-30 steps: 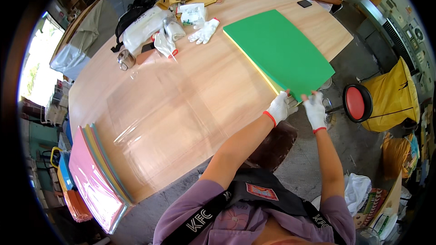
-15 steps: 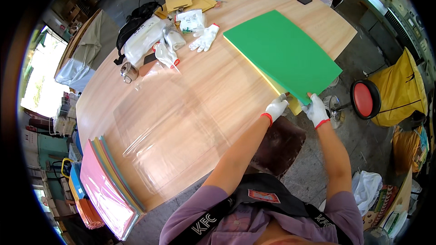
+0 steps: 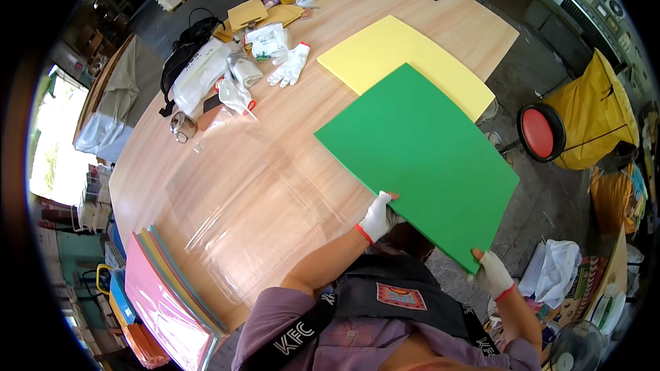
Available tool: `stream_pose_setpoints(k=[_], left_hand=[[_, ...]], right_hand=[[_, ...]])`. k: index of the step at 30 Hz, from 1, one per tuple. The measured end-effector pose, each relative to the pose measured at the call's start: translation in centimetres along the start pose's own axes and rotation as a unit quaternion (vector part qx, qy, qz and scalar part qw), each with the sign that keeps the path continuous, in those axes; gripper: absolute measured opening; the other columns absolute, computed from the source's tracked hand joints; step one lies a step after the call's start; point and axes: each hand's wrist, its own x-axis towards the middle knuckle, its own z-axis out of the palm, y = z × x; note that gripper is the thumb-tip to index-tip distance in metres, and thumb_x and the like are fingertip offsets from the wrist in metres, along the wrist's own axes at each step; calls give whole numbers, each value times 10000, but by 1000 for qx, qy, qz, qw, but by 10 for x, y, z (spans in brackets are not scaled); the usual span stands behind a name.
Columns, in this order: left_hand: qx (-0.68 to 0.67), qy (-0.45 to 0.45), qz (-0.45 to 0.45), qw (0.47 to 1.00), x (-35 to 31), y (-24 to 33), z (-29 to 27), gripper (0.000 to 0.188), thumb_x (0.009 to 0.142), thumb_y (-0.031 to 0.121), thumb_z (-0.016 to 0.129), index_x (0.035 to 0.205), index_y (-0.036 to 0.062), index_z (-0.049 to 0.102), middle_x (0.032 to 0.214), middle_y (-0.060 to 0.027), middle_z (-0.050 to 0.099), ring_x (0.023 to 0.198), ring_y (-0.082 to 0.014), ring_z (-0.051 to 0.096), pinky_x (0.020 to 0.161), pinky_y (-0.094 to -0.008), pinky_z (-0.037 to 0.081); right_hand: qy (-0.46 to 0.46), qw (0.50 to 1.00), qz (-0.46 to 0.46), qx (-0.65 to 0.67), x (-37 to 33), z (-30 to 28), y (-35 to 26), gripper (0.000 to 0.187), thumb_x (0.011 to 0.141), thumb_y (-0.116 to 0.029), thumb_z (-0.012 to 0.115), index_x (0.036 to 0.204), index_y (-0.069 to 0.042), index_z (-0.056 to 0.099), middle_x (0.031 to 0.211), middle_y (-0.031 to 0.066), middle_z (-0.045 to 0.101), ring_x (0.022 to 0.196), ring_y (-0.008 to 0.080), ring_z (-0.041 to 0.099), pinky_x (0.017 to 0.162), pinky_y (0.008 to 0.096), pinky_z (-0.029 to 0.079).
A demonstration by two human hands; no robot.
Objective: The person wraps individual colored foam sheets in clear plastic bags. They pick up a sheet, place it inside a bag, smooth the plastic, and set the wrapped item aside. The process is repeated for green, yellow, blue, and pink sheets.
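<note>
The green board (image 3: 419, 158) spans the centre-right of the frame, covering part of the yellow board (image 3: 385, 48) on the bench (image 3: 148, 178), its bottom corner jutting past the bench edge. The left hand (image 3: 379, 218) grasps its lower-left edge and the right hand (image 3: 493, 275) pinches near that corner, each grip thumb-up, probably spaced to share the weight and limit bending. Fingers beneath are hidden; I cannot tell whether green rests on yellow, or is one piece or many sheets. Clear film (image 3: 234, 233), left of centre, blends into the wood; the pink stack (image 3: 165, 295), lower left, is cut off below.
</note>
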Motion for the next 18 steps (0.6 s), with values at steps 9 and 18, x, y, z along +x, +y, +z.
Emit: stream_pose_setpoints(k=[9,18], left_hand=[[94,66,38,993,-19,-46,25,416,959,275,625,1307,68,531,1219,-120,636,1176,-285,622,876,-568,589],[234,145,24,961,-68,-78,56,507,924,404,644,1205,-13,584,1175,-134,653,1116,-221,616,990,-352,469]], right_hand=[[289,883,-253,-268,170,-248,-113,556,1043,-476,473,1366,-34,571,1012,38,698,767,160,651,675,319,532],[97,899,-60,-423,347,-234,-181,550,986,-419,658,1289,39,621,1244,102,649,1145,168,571,993,308,436]])
